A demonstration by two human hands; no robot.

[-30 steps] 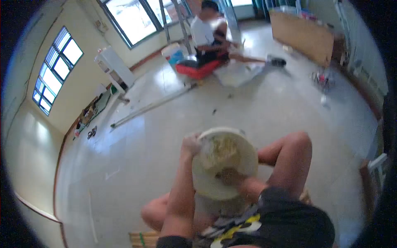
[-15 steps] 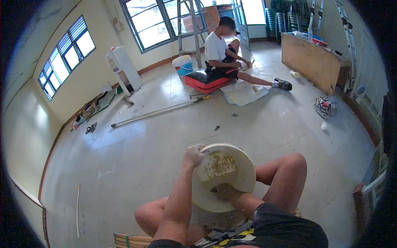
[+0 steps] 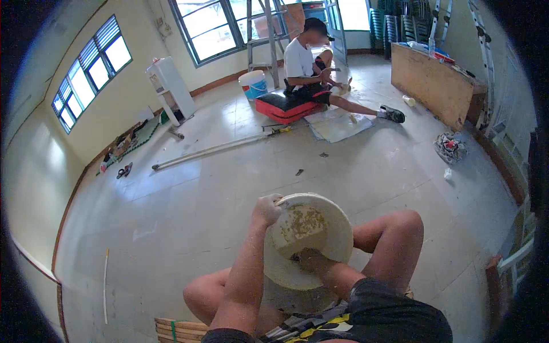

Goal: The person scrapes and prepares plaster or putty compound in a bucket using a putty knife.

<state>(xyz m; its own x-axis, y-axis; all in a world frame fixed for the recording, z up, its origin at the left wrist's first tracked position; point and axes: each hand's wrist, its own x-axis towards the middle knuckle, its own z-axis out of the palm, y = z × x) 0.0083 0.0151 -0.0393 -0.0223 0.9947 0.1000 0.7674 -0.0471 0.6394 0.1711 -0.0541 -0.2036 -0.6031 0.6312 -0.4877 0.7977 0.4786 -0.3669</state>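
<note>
Both arms reach down: left hand [image 3: 266, 209] clamped on bucket [image 3: 337, 240] rim, right hand [image 3: 310, 260] inside, grip unclear

right hand [image 3: 310, 260] fingertips hidden inside bucket [image 3: 337, 228]

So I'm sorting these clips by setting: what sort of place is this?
Probably a large room under repair or repainting. A stepladder stands by the windows, a long pole and a bucket lie on the bare tiled floor, and the left hand grips a paste-smeared pail.
</note>
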